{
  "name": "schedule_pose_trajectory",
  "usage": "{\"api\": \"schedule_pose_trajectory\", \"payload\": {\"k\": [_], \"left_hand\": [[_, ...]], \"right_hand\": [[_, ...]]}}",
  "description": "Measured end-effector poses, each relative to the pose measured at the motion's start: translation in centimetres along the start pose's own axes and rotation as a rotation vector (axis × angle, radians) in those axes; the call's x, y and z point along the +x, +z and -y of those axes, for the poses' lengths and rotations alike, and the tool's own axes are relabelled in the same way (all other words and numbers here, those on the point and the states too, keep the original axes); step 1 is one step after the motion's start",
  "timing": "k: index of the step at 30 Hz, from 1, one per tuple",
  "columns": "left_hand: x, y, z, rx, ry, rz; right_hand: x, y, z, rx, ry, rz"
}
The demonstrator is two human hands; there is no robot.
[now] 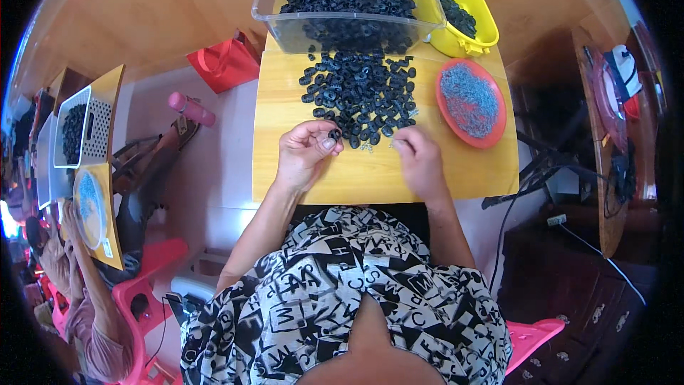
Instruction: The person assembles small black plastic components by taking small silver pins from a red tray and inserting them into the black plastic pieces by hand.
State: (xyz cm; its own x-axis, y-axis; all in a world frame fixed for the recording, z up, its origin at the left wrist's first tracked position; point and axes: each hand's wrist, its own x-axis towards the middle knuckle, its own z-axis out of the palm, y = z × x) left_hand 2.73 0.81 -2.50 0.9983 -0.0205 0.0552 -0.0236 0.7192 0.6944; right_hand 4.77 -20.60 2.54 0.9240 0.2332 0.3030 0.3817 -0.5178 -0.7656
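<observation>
Between the thumb and fingers of my left hand [305, 155] is a small black ring-shaped part [334, 134], held just above the table. My right hand [422, 162] is closed in a pinch over the table; whatever its fingertips hold is too small to make out. A loose pile of similar black parts [360, 93] spreads out beyond both hands. Tiny silvery metal pieces [366, 147] lie on the yellow wooden table [285, 184] between my hands. At the right, an orange-red plate [489, 140] carries a heap of small metal pieces [469, 100].
A clear plastic bin [274, 27] full of black parts stands at the far edge, beside a yellow tub [491, 25] with more parts. Left on the floor are a red bag [224, 64] and pink bottle [191, 109]. A co-worker [96, 314] sits at another table far left.
</observation>
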Motion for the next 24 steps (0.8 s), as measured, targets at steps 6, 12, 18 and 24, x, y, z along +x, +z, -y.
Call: {"api": "schedule_pose_trajectory", "payload": {"k": [6,12,18,24], "left_hand": [[-0.8,1.2,0.1,0.068,-0.025,0.052],[-1.5,1.4,-0.1,0.308,-0.034,0.157],[-1.5,1.6,0.5,0.293,-0.09,0.225],[-1.9,0.7,0.5,0.178,-0.133,0.091]], "right_hand": [[0.4,2.3,3.6,0.292,0.032,0.185],[-0.3,2.0,3.0,0.364,0.278,0.364],[-1.0,1.7,2.2,0.365,0.278,0.27],[-0.7,1.2,0.2,0.163,0.183,0.087]]}}
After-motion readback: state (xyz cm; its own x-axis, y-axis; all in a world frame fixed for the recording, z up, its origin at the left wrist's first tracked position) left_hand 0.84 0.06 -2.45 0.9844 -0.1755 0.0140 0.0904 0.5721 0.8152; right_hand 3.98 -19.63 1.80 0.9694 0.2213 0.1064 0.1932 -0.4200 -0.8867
